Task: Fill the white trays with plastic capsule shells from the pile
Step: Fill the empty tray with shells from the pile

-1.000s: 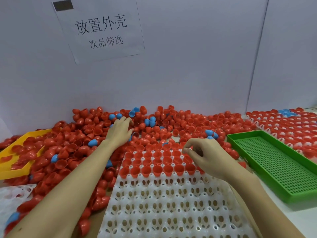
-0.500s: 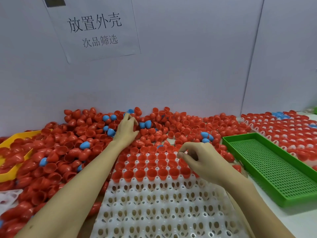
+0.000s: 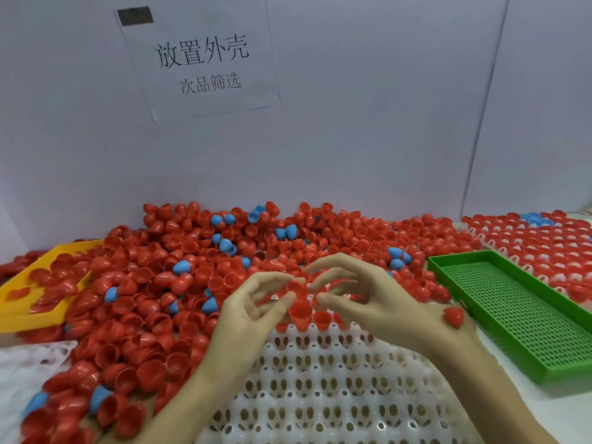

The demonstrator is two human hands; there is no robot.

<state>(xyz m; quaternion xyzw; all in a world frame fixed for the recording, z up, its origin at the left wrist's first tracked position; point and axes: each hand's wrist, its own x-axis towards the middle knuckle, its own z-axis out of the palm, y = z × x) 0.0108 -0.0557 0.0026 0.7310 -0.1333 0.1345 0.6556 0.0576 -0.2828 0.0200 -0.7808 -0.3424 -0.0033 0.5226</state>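
While a yellow tray sat far left w/ the shell pile beside it, the left hand and right hand met over the white tray, fingers curled, both pinching one red shell above its rear rows; green tray lay right.

a: how many trays?
b: two white trays, one in front and one at the right edge of the tabletop. one green tray, one yellow tray.
a: shells?
b: red shells, too many to count. blue shells, over a dozen.
a: hands?
b: two, left hand and right hand. one paper sign.
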